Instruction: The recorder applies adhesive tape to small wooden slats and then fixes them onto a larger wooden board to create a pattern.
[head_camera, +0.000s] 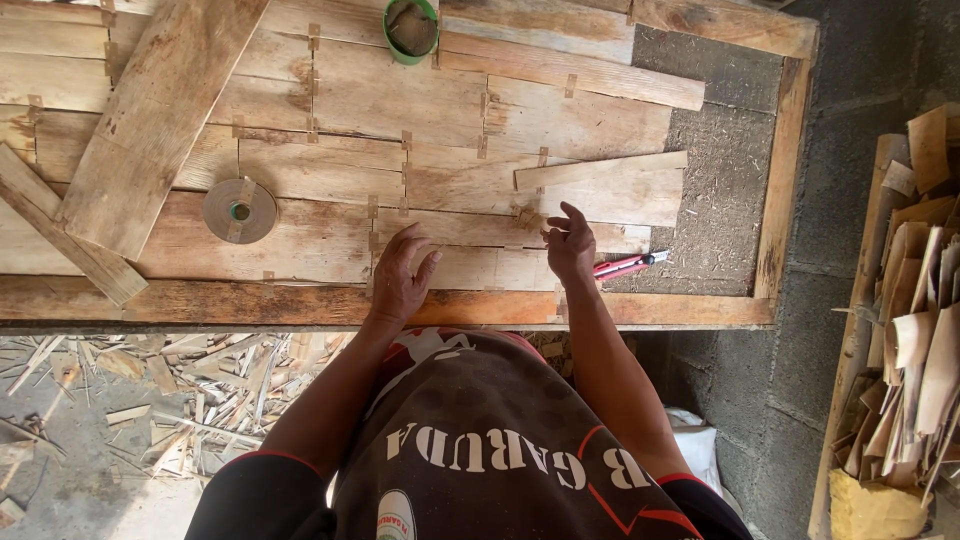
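The thin wooden veneer sheets (350, 120) are pale tan with brown grain streaks and darker stains, patched with small tan tape strips. The round roll of paper tape (239, 210) is tan with a green core. The small round cup (411, 30) is green. The slim utility knife (625, 265) is red and black. The tabletop (720, 200) shows speckled grey-brown.

Both bare forearms reached forward, the left hand (401, 272) lying flat, palm down, and the right hand (568, 243) pinching with curled fingers.
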